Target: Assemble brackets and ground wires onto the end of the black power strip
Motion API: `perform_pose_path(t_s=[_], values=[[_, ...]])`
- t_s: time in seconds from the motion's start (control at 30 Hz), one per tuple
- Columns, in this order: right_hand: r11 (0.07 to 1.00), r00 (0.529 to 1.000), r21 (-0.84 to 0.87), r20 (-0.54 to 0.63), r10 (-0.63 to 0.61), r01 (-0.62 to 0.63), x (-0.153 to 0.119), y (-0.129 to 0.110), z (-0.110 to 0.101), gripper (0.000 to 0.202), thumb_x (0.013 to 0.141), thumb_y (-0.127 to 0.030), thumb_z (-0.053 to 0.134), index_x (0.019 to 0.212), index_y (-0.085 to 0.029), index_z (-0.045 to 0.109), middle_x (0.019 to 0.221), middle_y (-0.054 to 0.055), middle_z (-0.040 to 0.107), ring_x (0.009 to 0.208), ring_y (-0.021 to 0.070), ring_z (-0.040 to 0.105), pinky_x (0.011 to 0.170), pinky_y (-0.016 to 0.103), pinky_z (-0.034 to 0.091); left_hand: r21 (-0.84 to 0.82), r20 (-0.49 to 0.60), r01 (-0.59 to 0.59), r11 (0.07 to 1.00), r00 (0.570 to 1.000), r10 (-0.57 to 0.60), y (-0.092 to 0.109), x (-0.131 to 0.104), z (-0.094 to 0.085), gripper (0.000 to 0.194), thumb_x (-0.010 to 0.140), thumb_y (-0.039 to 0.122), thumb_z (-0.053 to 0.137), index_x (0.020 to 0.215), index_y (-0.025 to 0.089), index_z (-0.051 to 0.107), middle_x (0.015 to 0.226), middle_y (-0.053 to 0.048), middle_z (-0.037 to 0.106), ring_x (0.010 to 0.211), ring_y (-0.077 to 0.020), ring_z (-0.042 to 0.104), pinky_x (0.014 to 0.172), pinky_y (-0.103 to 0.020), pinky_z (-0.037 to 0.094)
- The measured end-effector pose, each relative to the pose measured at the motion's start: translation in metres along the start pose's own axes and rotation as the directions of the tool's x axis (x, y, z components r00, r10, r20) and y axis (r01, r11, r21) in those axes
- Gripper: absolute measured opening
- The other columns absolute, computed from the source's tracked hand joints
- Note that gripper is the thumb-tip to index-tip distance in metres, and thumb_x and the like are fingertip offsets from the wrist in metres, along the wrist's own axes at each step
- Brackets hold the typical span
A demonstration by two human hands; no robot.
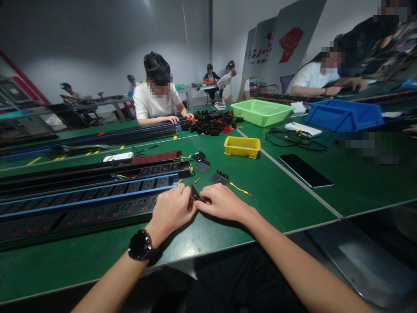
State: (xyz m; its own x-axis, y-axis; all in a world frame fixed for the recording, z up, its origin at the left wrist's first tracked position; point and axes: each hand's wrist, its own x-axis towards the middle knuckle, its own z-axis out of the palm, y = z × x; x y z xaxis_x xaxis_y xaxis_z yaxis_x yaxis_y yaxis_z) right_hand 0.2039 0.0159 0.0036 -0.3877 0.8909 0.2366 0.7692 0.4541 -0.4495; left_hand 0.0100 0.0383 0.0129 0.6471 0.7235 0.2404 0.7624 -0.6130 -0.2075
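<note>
My right hand [223,202] is closed on a small black metal bracket [196,193], held tilted over the near part of the table. Against its left face, my left hand [172,208] pinches a small brass-coloured piece [193,198], too small to tell exactly. The fingertips are partly hidden. Just left lies a long black power strip [110,208] with sockets and red dots. Beyond my hands are another black bracket [220,177], a further bracket [202,167], a brass screw [197,180] and a yellow wire [239,188] with a ring terminal.
A yellow bin [242,150], a green basket [260,121] and a blue bin [345,117] stand farther back. A phone [304,170] and a coiled black cable [293,138] lie right. Across the table, a person [156,100] works beside a heap of black parts [208,123].
</note>
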Motion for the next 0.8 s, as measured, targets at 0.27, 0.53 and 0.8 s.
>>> perform_pose_path(t_s=[0.27, 0.53, 0.8], values=[[0.999, 1.000, -0.044, 0.018, -0.003, 0.004, -0.001, -0.001, 0.000, 0.031, 0.094, -0.031, 0.063, 0.067, -0.017, 0.062, 0.070, 0.002, 0.064, 0.065, 0.0131, 0.051, 0.062, 0.028, 0.025, -0.007, 0.011, -0.090, 0.996, 0.996, 0.091, -0.002, -0.001, -0.008, 0.019, 0.090, 0.038, 0.051, 0.090, 0.020, 0.056, 0.089, -0.008, 0.062, 0.078, -0.0241, 0.062, 0.060, -0.035, 0.041], [0.992, 0.999, -0.122, 0.037, 0.023, -0.018, -0.001, -0.011, 0.002, 0.034, 0.104, -0.034, 0.052, 0.077, -0.017, 0.065, 0.081, 0.005, 0.068, 0.071, 0.0149, 0.058, 0.065, 0.029, 0.029, -0.015, 0.020, -0.143, 0.990, 0.990, 0.143, -0.004, -0.002, -0.009, 0.019, 0.091, 0.036, 0.050, 0.092, 0.018, 0.057, 0.089, -0.009, 0.061, 0.082, -0.0265, 0.062, 0.064, -0.038, 0.046], [0.990, 0.998, -0.143, 0.056, 0.012, -0.004, -0.001, -0.017, 0.006, 0.032, 0.105, -0.035, 0.052, 0.085, -0.016, 0.067, 0.087, 0.006, 0.071, 0.078, 0.0172, 0.064, 0.068, 0.028, 0.034, -0.046, 0.079, -0.156, 0.987, 0.984, 0.159, -0.006, -0.001, -0.013, 0.015, 0.087, 0.031, 0.050, 0.091, 0.018, 0.056, 0.089, -0.009, 0.060, 0.082, -0.0278, 0.062, 0.064, -0.039, 0.046]])
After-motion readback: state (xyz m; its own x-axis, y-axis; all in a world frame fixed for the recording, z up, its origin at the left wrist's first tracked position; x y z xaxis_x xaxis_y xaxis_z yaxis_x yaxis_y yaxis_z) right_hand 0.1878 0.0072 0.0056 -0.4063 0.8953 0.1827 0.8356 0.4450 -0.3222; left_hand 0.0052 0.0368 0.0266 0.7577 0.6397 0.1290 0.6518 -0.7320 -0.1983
